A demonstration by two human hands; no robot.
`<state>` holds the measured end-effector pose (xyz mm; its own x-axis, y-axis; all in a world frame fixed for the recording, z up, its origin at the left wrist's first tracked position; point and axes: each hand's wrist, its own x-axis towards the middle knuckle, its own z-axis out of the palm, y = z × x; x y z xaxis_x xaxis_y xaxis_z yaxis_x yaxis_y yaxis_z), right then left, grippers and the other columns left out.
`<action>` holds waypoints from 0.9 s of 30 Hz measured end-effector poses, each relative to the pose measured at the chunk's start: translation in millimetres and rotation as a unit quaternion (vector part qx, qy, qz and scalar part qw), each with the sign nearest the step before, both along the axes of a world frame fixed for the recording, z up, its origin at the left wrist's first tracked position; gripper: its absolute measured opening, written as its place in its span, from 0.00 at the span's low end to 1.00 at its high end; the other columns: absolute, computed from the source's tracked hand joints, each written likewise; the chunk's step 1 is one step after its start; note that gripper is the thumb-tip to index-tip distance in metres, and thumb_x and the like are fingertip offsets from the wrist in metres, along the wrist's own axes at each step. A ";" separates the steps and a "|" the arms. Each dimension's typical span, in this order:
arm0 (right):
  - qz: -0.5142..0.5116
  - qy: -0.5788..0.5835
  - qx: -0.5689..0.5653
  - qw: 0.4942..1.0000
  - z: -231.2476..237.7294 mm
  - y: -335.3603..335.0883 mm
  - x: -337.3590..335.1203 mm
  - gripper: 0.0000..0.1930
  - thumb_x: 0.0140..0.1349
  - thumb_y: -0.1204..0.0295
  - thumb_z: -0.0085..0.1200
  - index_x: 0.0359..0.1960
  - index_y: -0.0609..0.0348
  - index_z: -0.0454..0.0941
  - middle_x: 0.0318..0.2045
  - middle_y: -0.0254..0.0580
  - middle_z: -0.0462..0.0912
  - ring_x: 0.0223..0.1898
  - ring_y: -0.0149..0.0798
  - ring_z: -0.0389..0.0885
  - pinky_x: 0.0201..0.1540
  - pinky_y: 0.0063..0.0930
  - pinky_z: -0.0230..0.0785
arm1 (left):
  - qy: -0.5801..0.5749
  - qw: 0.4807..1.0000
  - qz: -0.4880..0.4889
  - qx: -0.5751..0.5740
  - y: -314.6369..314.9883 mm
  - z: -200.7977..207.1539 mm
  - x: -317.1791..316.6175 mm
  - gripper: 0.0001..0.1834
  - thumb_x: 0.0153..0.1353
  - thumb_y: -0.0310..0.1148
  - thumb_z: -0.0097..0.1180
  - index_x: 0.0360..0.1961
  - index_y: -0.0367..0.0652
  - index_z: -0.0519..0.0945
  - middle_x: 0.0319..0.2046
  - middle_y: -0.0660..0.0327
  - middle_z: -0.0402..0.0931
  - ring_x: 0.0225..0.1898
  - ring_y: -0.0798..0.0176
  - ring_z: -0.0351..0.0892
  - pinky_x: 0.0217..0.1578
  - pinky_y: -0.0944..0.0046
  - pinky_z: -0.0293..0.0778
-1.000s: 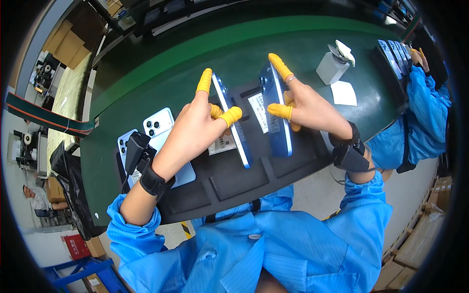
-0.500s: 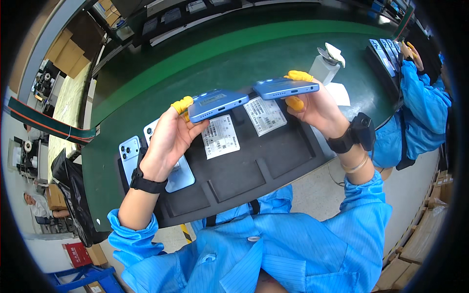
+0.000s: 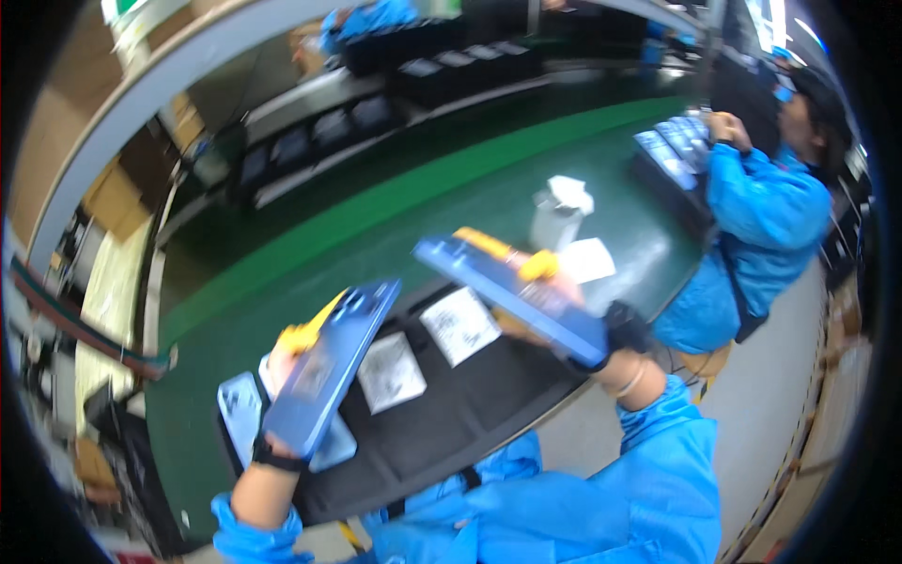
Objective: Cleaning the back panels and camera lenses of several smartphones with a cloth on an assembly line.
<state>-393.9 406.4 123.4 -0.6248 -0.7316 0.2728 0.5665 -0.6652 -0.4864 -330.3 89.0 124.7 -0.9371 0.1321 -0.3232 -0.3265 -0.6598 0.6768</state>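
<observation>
Holding one blue phone in each hand, I have both lifted above the black tray (image 3: 442,423) on the green bench (image 3: 376,235). My left hand (image 3: 282,362) has its fingers (image 3: 299,336), capped in yellow cots, clenched on the left blue phone (image 3: 329,362), which tilts with its camera end up over the tray's left part. My right hand (image 3: 554,291) grips the right blue phone (image 3: 512,299) the same way, yellow-capped fingers (image 3: 540,267) wrapped over its edge, the phone slanting down above the tray's right end. On the tray lie two white printed sheets (image 3: 425,348), between the two phones. Two more light phones (image 3: 242,414) rest at the tray's left end, under my left wrist. Beyond the tray stands a white container (image 3: 556,218), with a white paper (image 3: 587,259) just beside it. Right of the tray, a co-worker in a blue coat (image 3: 766,216) handles another tray of phones (image 3: 672,150).
</observation>
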 end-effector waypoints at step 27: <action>-0.395 0.523 0.634 0.410 -18.3 -42.4 -16.4 0.16 0.55 0.62 0.54 0.36 0.64 0.79 0.23 0.55 0.80 0.25 0.54 0.80 0.26 0.43 0.71 | 0.154 0.595 -0.040 -0.788 -7.8 -7.7 -9.1 0.30 0.59 0.27 0.52 0.62 0.32 0.60 0.31 0.51 0.80 0.29 0.57 0.82 0.33 0.60 0.77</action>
